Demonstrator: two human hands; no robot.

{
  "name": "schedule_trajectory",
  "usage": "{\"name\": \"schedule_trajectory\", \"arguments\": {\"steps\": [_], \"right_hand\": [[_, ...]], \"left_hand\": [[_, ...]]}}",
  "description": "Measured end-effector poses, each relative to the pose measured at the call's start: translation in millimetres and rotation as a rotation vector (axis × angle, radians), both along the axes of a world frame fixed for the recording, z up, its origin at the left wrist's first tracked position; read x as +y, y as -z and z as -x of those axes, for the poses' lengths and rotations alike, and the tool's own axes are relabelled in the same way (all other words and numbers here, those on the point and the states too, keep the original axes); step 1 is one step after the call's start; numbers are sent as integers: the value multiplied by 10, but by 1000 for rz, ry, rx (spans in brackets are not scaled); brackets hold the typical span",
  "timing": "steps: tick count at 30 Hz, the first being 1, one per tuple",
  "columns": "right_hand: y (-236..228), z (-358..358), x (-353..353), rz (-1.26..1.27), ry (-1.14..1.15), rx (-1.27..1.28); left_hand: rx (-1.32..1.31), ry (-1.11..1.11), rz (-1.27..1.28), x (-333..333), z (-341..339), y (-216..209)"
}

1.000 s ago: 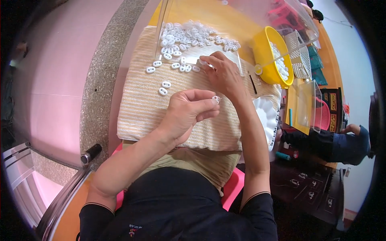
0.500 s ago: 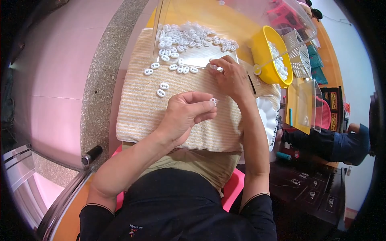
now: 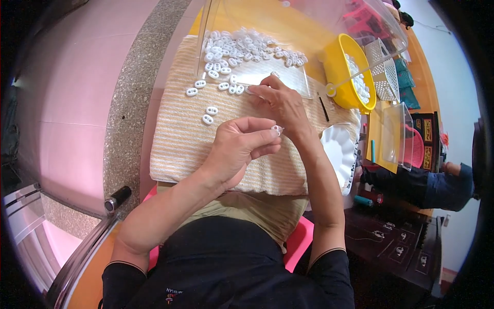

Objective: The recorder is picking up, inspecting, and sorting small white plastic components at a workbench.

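Observation:
My left hand [image 3: 234,149] is closed in a pinch, thumb against forefinger. Between their tips sits a small white plastic oval piece with two holes [image 3: 276,129], partly covered by the fingers. Beyond it my right hand [image 3: 282,105] reaches over the towel with its fingers apart. One fingertip meets the rightmost loose white oval piece [image 3: 248,89]; the underside of this hand is hidden. More such oval pieces [image 3: 211,114] lie singly on the striped towel [image 3: 180,144], and a heap of them [image 3: 231,46] is at the far side.
A clear plastic box [image 3: 309,87] lies around part of the heap. To the right stand a yellow basin [image 3: 329,56] of white pieces and a white perforated basket [image 3: 380,77]. A thin black stick [image 3: 323,109] and a white scalloped plate [image 3: 337,147] are near my right forearm.
My right hand has moved left and slightly nearer, from the box's edge to the loose pieces. A white piece now shows behind it. My left hand keeps its pinch, almost still.

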State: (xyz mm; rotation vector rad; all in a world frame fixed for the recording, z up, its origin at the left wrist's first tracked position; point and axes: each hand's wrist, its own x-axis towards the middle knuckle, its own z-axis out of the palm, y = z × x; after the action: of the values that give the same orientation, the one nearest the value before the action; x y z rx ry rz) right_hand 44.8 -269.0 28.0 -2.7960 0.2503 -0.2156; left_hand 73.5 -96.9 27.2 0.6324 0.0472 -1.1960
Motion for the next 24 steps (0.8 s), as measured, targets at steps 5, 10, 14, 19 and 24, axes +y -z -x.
{"name": "schedule_trajectory", "arguments": {"steps": [5, 10, 14, 19, 24], "right_hand": [[89, 10, -39, -55, -4, -13], [166, -11, -4, -46, 14, -157], [209, -24, 27, -5, 25, -150], [202, -12, 0, -275, 20, -124], [80, -41, 60, -198, 39, -47]], "left_hand": [[5, -7, 10, 4, 1, 7], [0, -7, 15, 7, 12, -26], [-14, -8, 11, 16, 12, -46], [-26, -4, 17, 19, 10, -54], [-34, -18, 28, 31, 15, -65]]}}
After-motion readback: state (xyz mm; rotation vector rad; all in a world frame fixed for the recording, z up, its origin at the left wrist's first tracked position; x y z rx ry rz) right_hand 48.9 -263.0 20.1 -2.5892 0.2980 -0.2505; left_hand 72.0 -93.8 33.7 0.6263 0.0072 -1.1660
